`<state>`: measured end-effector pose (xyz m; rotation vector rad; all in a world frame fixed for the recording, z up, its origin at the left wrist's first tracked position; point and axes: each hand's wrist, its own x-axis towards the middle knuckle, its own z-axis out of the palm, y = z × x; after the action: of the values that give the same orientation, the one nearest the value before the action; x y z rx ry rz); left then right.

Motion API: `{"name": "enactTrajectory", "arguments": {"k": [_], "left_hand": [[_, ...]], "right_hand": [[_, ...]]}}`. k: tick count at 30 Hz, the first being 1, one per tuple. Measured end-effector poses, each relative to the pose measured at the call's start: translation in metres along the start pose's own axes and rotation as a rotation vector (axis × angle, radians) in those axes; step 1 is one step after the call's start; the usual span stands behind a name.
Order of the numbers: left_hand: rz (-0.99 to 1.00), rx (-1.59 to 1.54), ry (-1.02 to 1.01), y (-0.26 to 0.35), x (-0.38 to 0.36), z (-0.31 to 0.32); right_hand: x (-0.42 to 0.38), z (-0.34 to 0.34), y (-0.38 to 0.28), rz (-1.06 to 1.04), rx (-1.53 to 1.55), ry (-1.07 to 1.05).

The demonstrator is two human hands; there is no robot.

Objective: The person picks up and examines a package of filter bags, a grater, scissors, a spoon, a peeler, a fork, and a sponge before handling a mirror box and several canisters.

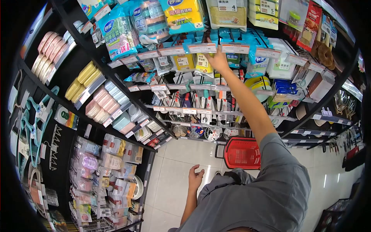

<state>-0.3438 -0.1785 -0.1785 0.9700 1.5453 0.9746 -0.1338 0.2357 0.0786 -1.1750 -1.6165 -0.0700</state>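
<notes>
Yellow, white-labelled plastic packet [203, 70]: in the head view I'm seeing it hanging, long axis upright, below a clear price-tag holder [202, 48], just left of the nearer right hand [218, 62], whose grip I cannot tell. Far below, the left hand [196, 177] is dangling, holding nothing.

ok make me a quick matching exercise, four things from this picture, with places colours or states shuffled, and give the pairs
Things
1. right hand
2. basket
3. left hand
4. hangers

Place, colour or state
A. lowered, nothing visible in it
B. light blue, at the picture's far left
C. raised among hanging packs
D. red, on the floor

Pairs: 1-C, 2-D, 3-A, 4-B
</notes>
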Motion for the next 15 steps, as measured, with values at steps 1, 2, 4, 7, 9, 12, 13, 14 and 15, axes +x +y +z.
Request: {"name": "enactTrajectory", "arguments": {"k": [1, 2, 4, 7, 9, 12, 13, 14, 15], "left_hand": [[0.019, 0.04, 0.01, -0.009, 0.002, -0.001], [0.015, 0.042, 0.006, -0.018, 0.004, -0.002], [0.041, 0.065, 0.037, -0.039, 0.007, -0.004], [0.0, 0.233, 0.075, -0.097, 0.011, -0.014], [-0.114, 0.233, 0.045, -0.142, 0.009, -0.026], [-0.412, 0.153, 0.022, -0.179, -0.016, -0.04], [-0.485, 0.262, -0.006, -0.193, -0.025, -0.047], [-0.415, 0.507, -0.195, -0.222, -0.032, -0.064], [-0.45, 0.742, -0.328, -0.222, -0.049, -0.07]], "right_hand": [[-0.005, -0.014, -0.011, 0.101, 0.151, -0.097], [-0.015, -0.02, -0.016, 0.106, 0.148, -0.098], [-0.041, -0.029, -0.021, -0.025, 0.172, 0.093], [-0.09, -0.054, -0.028, -0.179, 0.208, 0.1], [-0.142, -0.063, -0.022, -0.07, 0.262, -0.017], [-0.258, -0.061, 0.015, 0.155, 0.279, -0.324], [-0.304, -0.065, 0.027, 0.292, 0.245, -0.454], [-0.363, -0.063, 0.052, 0.266, 0.2, -0.521], [-0.424, -0.071, 0.077, 0.337, 0.16, -0.693]]}}
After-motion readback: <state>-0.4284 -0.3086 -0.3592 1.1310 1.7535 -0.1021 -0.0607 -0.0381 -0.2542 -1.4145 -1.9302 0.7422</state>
